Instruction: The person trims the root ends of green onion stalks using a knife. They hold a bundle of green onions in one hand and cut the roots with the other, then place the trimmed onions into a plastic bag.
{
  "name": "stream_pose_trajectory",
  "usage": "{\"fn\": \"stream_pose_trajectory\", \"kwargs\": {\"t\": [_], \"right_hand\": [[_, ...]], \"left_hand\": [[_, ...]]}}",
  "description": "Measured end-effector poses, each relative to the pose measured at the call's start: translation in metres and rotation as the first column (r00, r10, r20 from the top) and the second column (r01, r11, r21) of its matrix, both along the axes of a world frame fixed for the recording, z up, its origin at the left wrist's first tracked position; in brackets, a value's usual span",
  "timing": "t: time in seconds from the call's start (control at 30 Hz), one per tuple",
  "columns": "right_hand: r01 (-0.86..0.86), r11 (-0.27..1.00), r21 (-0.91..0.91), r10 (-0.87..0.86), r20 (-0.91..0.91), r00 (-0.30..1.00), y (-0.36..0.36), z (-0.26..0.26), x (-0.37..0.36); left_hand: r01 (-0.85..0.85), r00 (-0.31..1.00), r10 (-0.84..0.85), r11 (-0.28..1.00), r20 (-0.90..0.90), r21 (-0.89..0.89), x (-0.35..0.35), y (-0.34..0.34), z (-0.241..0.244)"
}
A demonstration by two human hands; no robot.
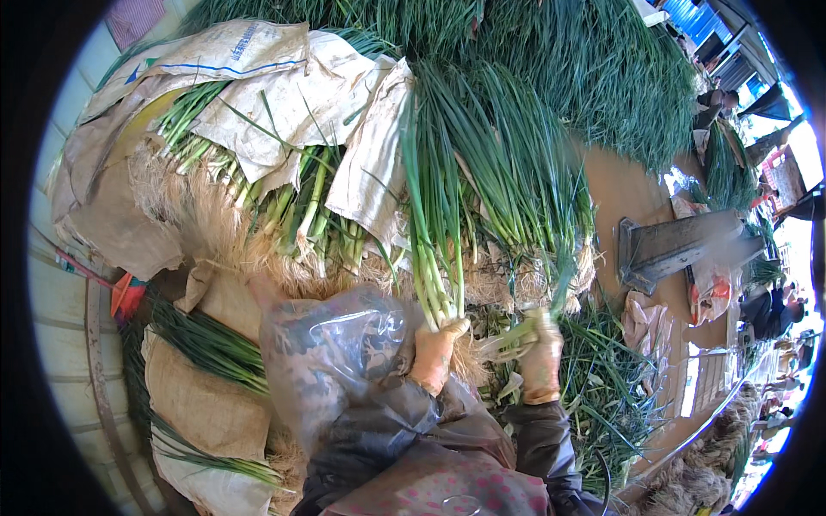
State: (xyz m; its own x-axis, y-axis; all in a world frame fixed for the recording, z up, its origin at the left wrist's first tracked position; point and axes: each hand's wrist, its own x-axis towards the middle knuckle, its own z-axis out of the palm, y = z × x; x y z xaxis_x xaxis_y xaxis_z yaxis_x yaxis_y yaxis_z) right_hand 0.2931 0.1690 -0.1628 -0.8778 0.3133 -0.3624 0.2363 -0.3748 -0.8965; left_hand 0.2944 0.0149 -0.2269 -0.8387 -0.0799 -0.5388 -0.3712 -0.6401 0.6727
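My left hand (433, 353), in a soiled orange glove, grips a bunch of green onions (441, 258) just above the roots, with the leaves pointing away from me. Close by on the right, my right hand (541, 361), also gloved and motion-blurred, holds pale stripped outer leaves (513, 340) near the roots. Rows of green onions (516, 174) lie beyond, roots towards me. White woven sacks (374, 148) cover part of the heap on the left, where hairy roots (200, 200) stick out.
Discarded leaves (606, 380) pile up at my right. A large leafy heap (581, 64) rises at the back. A grey metal beam (677, 248) stands on the wet brown floor (623, 184). More onions (213, 348) lie on sacking at left. Other people (771, 309) are at the far right.
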Motion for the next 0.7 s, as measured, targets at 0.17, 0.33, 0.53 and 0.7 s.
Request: {"fn": "stream_pose_trajectory", "kwargs": {"t": [0.17, 0.33, 0.53, 0.7], "right_hand": [[-0.467, 0.82, 0.33, 0.396, 0.261, 0.88, -0.029, 0.064, -0.038], [-0.722, 0.376, 0.581, 0.777, 0.227, 0.587, -0.076, -0.046, -0.096], [-0.037, -0.194, 0.98, 0.641, 0.155, 0.752, -0.001, -0.095, -0.043], [-0.152, 0.127, 0.98, 0.797, -0.01, 0.604, -0.086, -0.038, -0.002]], "left_hand": [[0.161, 0.984, -0.148, 0.976, 0.1, -0.149, -0.006, 0.0, -0.002], [0.048, 0.99, -0.1, 0.898, -0.097, -0.437, 0.0, -0.026, -0.007], [0.074, 0.984, -0.154, 0.816, -0.092, -0.573, -0.005, 0.026, -0.05], [0.011, 0.986, -0.1, 0.841, -0.136, -0.542, -0.008, 0.064, -0.09]]}}
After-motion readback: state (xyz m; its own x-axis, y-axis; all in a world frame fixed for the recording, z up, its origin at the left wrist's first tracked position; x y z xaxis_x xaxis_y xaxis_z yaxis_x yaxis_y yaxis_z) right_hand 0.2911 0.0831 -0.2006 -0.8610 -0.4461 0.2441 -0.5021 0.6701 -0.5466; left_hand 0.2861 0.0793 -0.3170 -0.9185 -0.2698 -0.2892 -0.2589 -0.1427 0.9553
